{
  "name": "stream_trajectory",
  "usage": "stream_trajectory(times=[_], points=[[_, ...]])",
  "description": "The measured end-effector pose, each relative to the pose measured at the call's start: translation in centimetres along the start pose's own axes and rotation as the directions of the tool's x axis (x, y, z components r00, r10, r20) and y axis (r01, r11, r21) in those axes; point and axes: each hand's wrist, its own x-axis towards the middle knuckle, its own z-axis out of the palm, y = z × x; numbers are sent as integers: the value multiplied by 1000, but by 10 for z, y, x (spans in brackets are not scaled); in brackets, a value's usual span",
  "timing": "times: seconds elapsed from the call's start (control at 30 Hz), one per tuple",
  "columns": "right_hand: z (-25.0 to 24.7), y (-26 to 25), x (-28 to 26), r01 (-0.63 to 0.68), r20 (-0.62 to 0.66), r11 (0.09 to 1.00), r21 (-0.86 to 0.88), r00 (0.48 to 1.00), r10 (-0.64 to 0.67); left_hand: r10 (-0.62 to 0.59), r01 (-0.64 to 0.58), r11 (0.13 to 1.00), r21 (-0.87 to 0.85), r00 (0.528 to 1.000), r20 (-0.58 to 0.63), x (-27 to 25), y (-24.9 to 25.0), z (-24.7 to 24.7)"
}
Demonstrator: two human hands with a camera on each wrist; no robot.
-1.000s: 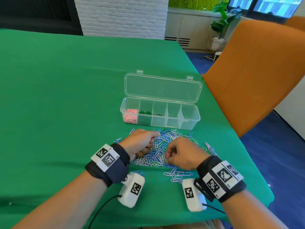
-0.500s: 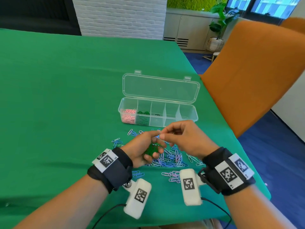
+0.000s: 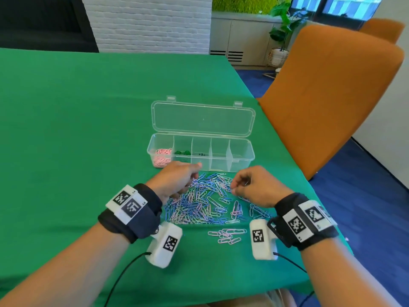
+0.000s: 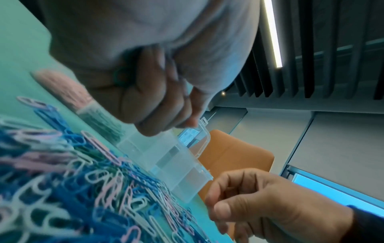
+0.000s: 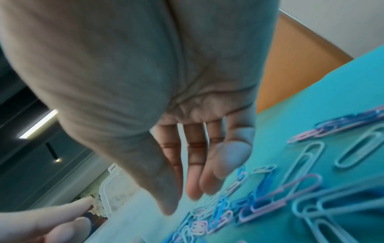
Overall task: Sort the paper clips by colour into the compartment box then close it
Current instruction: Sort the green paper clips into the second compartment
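We see our left hand [image 3: 174, 180] curled around green paper clips [image 4: 121, 77] above the loose clip pile [image 3: 205, 200] on the green counter [image 3: 88, 129], our right hand [image 3: 254, 187] hovering empty with fingers loosely bent, open compartment box [image 3: 241, 160] just beyond, pink clips [image 3: 162, 157] in its leftmost section

Both forearms are bare. Each wrist wears a dark fabric band [image 3: 135, 214] carrying white plates printed with black square-pattern markers [image 3: 297, 224]. Under each wrist hangs a white camera block [image 3: 164, 247] with its own marker, trailing a thin black cable [image 3: 124, 275]
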Motion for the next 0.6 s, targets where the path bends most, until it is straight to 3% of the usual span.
stream_trajectory(times=[0.13,0.27,0.33,0.4,0.43,0.6], points=[[12,4,3,-53,77,992,-114,995,62,51,-45,988,151,998,-34,0,-2,-3],[14,-6,1,16,-2,988,-154,1000,-16,94,-80,968,237,995,-47,6,-18,-10],[19,-13,-2,93,129,964,-249,990,-62,63,-54,951,303,998,-20,7,-21,-12],[25,-18,-7,124,281,935,-333,959,-27,56,-43,933,358,998,-26,7,-22,-16],[25,-20,-8,119,299,922,-368,954,-4,49,-29,923,383,998,-41,7,-22,-19],[24,-46,-5,80,3,945,-316,997,-83,24,23,915,403,994,-110,7,-26,-34]])
